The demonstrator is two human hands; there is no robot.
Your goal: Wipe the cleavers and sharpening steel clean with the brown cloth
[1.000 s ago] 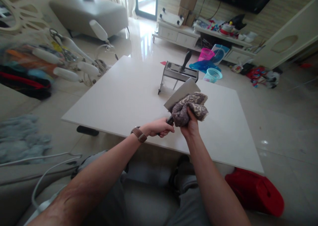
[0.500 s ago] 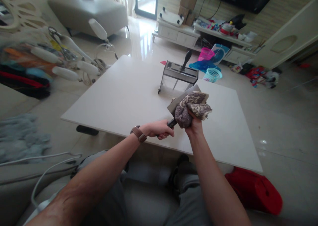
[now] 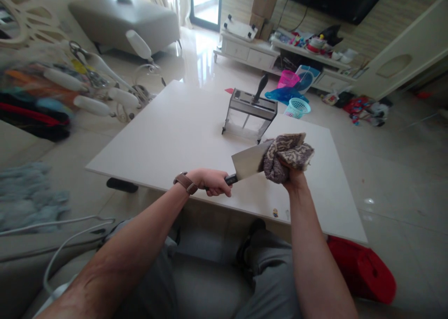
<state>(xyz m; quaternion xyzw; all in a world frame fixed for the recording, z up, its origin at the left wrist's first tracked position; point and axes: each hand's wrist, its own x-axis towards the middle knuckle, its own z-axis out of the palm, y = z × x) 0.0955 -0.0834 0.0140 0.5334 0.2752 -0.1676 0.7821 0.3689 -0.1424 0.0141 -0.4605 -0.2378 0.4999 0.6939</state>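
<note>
1. Head view, the hands: the left hand [image 3: 214, 182] has its fingers wrapped tight around the dark handle of a cleaver [image 3: 248, 163], held in the air above the near part of the white table [image 3: 168, 141]. The right hand [image 3: 293, 178] has its fingers bunched shut on a brown patterned cloth [image 3: 285, 156], which is pressed against the far end of the blade.

2. Head view, where the things are: the cleaver runs from the left fist toward the right and slightly up, its broad flat face toward the camera. The cloth covers the blade's outer end, so how the tip sits in it cannot be told. Both are clear of the tabletop.

3. Head view, how the cleaver should handle: it looks stiff and fairly heavy, with the weight forward in the wide steel blade. The bare metal looks smooth and likely slick. The handle is the safe place to grip; the lower edge appears to be the sharp one and is best kept away from fingers.

4. Head view, how the cloth should handle: soft, light and thick, it bunches easily and pads the right hand against the steel.

5. Head view, surroundings: a metal knife rack [image 3: 249, 112] stands further back on the table with a dark handle sticking out of it. A red bag [image 3: 364, 272] lies on the floor by the near right corner.
</note>
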